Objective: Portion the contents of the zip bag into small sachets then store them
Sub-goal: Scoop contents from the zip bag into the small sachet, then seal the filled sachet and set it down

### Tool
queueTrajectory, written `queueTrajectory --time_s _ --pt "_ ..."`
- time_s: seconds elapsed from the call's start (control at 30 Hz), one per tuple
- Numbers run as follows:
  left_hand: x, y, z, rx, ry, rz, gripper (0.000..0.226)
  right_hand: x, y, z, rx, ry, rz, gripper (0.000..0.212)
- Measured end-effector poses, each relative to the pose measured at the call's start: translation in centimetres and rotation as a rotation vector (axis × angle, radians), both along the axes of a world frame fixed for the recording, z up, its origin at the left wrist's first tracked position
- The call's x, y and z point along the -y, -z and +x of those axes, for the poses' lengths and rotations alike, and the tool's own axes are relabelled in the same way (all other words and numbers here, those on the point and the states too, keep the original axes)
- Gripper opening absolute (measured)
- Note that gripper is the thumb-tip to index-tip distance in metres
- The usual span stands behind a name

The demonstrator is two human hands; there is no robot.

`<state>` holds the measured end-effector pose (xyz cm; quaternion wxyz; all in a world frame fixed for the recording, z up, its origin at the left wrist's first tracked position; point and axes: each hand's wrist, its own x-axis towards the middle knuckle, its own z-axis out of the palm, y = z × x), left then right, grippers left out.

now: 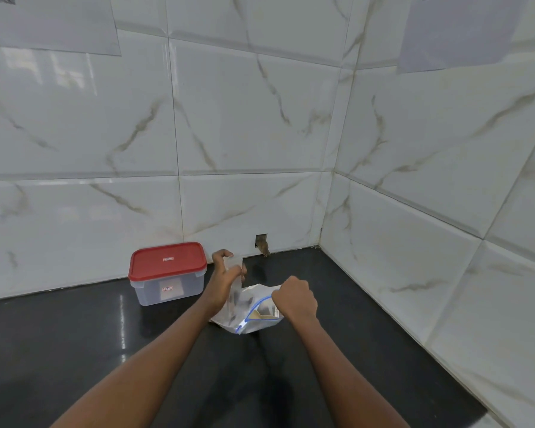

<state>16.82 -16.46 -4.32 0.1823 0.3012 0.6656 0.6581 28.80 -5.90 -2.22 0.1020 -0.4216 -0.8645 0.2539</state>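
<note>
- The left hand (224, 274) has its fingers curled round a small clear sachet (237, 290) and holds it up, just above the zip bag (254, 322).
- The right hand (297, 296) is curled tight at the top edge of the zip bag. It looks like it pinches the bag's mouth, but I cannot see the fingertips.
- The sachet is thin and floppy. If the left fingers squeeze its mouth flat, the stuff may miss it and land on the counter (74, 350).
- If the right hand tips the zip bag too fast, too much may pour out at once.
- If the right hand lets go, the soft bag may flop over and spill.
- The zip bag lies on the black counter between the two hands. It is clear and crinkly, with a blue zip line. Its mouth looks open, and something dark and something tan show inside.
- A clear box (167, 291) with a red lid (167, 261) stands to the left, near the wall. The lid is on, so it must come off before storing.
</note>
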Motion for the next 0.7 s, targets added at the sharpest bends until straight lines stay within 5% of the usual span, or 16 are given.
queueTrajectory --time_s 0.1,0.17,0.33,0.53,0.7 --pt "-0.8 -1.0 0.3 0.080 0.070 0.027 0.036 -0.7 -1.0 0.3 -0.137 0.041 -0.023 0.014" --pt "-1.4 -1.5 0.9 0.120 0.064 0.059 0.016 -1.0 -1.7 0.5 -0.274 -0.017 -0.064 0.022" --pt "-2.5 -2.6 2.2 0.223 0.115 0.175 0.014 -1.0 -2.4 0.5 -0.592 -0.244 -0.533 0.026" --pt "-3.1 -2.8 3.0 0.252 0.062 0.154 0.018 -1.9 -2.0 1.3 -0.773 -0.158 -0.451 0.005" --pt "-3.4 -2.8 3.8 0.220 -0.011 0.143 0.012 -2.3 -2.4 2.0 -0.753 -0.154 -0.428 0.021"
